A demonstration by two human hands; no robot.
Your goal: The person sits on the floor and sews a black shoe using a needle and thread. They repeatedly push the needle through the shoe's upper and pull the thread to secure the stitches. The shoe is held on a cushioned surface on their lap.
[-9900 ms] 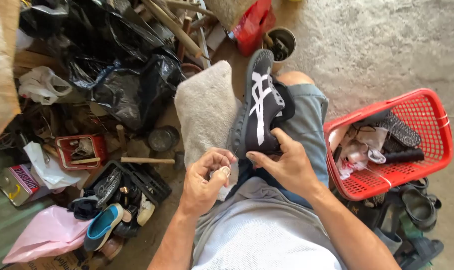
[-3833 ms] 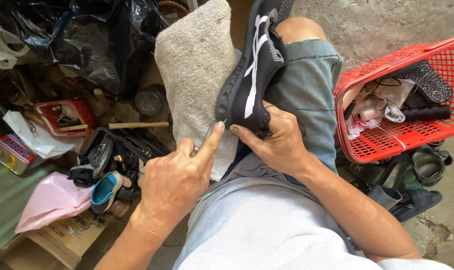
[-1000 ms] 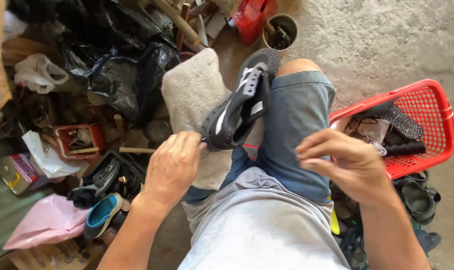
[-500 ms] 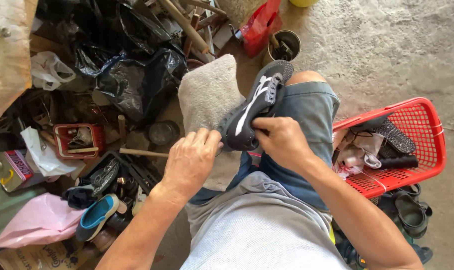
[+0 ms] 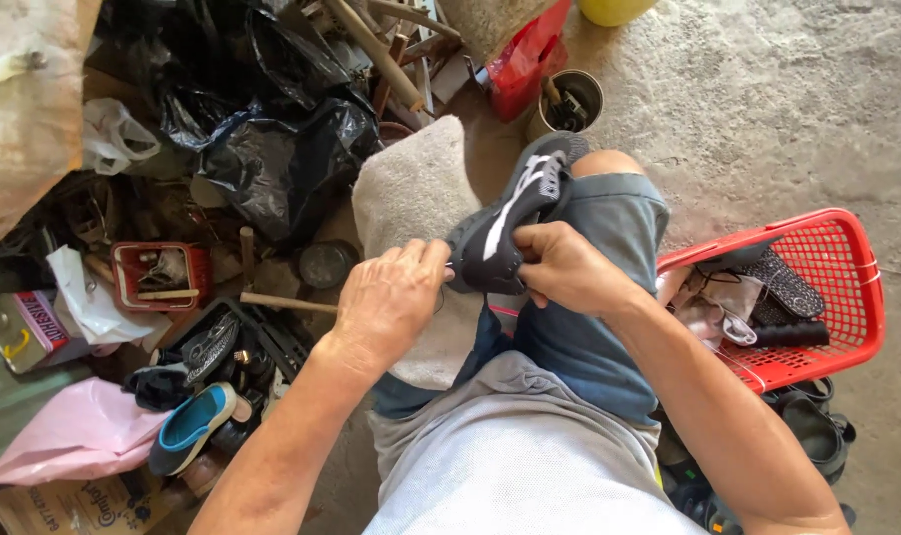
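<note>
Our right hand [image 5: 569, 272] is closed around the heel end of a black sports shoe with white side stripes [image 5: 510, 223], thumb and fingers wrapped over its upper. The shoe lies tilted along our right thigh, its toe pointing away towards the knee and its sole turned up and to the right. Our left hand [image 5: 391, 297] is curled in a pinch at the shoe's near edge, fingertips touching the rim by the heel; what they pinch is too small for us to tell.

Under the shoe's left side a grey fuzzy cloth pad [image 5: 411, 198] drapes over our left leg, its far edge near a heap of black plastic bags [image 5: 272, 139]. To our right a red plastic mesh basket [image 5: 847, 287] holding dark insoles and rags sits close against our right leg, leaving little room on that side. To our left the floor is crowded: a wooden-handled tool [image 5: 277, 300] just beside the pad, a small red tray [image 5: 158, 272] and a blue-lined shoe [image 5: 193, 426]. Bare concrete floor [image 5: 768, 99] opens beyond the knee, past a small round tin of tools [image 5: 566, 99].
</note>
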